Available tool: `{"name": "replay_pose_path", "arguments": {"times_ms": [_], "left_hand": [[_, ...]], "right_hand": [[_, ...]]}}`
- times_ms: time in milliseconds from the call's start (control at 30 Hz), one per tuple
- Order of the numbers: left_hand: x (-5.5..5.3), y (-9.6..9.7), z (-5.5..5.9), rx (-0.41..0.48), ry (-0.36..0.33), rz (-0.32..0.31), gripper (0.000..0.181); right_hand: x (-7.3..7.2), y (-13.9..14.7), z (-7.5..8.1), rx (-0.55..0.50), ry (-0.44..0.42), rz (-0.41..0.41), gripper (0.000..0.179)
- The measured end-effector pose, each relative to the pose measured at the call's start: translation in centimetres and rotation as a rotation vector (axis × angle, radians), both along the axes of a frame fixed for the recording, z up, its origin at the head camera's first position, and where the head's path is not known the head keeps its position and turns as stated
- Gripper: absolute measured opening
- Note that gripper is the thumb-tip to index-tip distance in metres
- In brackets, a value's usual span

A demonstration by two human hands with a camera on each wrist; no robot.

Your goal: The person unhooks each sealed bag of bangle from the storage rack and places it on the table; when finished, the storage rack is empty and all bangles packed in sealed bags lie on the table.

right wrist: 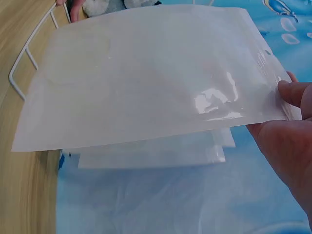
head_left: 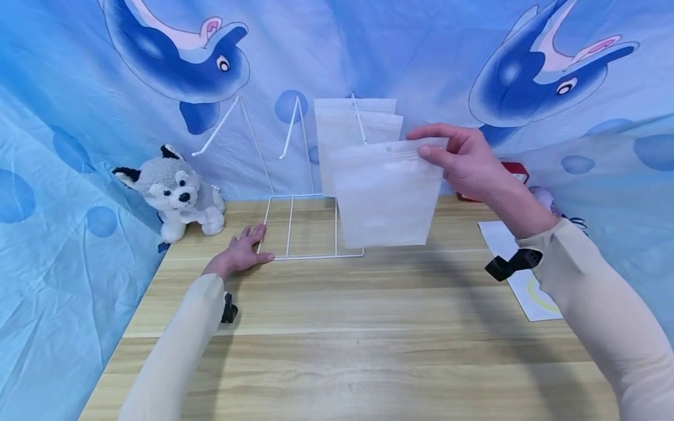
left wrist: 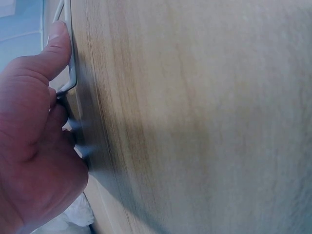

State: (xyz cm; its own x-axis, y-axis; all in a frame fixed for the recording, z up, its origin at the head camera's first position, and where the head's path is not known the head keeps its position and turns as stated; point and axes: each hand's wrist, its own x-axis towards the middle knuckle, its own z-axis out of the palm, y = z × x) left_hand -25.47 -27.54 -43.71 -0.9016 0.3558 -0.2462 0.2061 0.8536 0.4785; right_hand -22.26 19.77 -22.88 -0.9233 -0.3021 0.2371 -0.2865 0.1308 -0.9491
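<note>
A white wire display rack (head_left: 310, 257) with upright hooks stands at the back of the table. My left hand (head_left: 243, 252) rests with spread fingers on its front left base corner; in the left wrist view the thumb (left wrist: 57, 46) lies along the wire. My right hand (head_left: 468, 158) pinches a flat white zip bag (head_left: 389, 199) by its upper right corner, in front of the right-hand hook (head_left: 359, 120). A small hang hole shows near the bag's top edge. Behind it, other white bags (head_left: 329, 131) hang at that hook. Two hooks to the left (head_left: 216, 128) carry nothing.
A grey and white plush husky (head_left: 181, 193) sits left of the rack. At the right lie a white sheet with a yellow curve (head_left: 532, 292) and a red object (head_left: 516, 171), partly hidden by my right arm. A blue dolphin-print cloth (head_left: 421, 58) hangs behind.
</note>
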Motion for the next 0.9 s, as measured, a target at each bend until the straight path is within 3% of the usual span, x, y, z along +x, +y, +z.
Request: {"name": "replay_pose_path", "arguments": {"times_ms": [233,533,767,900], "left_hand": [[0.0,-0.1,0.0,0.011,0.000,0.005,0.091],[-0.1,0.0,-0.2,0.011,0.005,-0.002,0.091],[-0.2,-0.1,-0.3,0.007,-0.002,-0.002,0.091],[-0.3,-0.1,-0.2,0.009,-0.009,0.000,0.091]], "right_hand": [[0.7,3.3,-0.8,-0.086,-0.030,0.012,0.026],[1.3,7.2,-2.5,-0.041,-0.052,-0.072,0.025],[1.8,9.8,-4.1,-0.153,-0.068,0.037,0.026],[2.3,11.0,-4.9,-0.111,-0.121,-0.015,0.027]]}}
